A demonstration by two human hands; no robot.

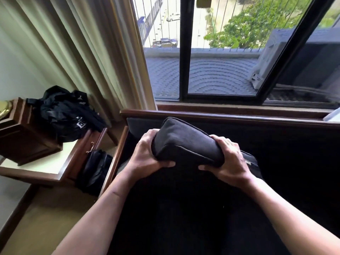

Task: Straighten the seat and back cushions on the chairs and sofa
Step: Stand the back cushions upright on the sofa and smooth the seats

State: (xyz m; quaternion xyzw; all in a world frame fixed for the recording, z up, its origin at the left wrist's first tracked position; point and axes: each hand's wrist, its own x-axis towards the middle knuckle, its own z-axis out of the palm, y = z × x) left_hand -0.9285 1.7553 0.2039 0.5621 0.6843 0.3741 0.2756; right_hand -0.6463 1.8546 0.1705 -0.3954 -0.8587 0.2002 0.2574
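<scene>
The dark cushion (pixel 185 142) sits in the middle of the view, held up over the black seat of the sofa (pixel 276 162), just in front of the sofa's wooden top rail (pixel 220 116). It could go wrong in a few ways. The cushion is soft and squashed at both ends, so it may bulge or twist when it is let go, and then it would sit crooked against the back. If one hand lets go first, the cushion could tip and drop to that side. If it swings out toward 9 o'clock, it could fall into the gap between the sofa and the counter (pixel 46 162), where a black bag (pixel 68 115) lies. The left hand (pixel 147 153) is clamped on the cushion's left end, thumb under and fingers curled over the top. The right hand (pixel 230 159) is clamped on the right end the same way. Both arms reach forward from 6 o'clock, wrists bent a little inward, pressing toward each other.
</scene>
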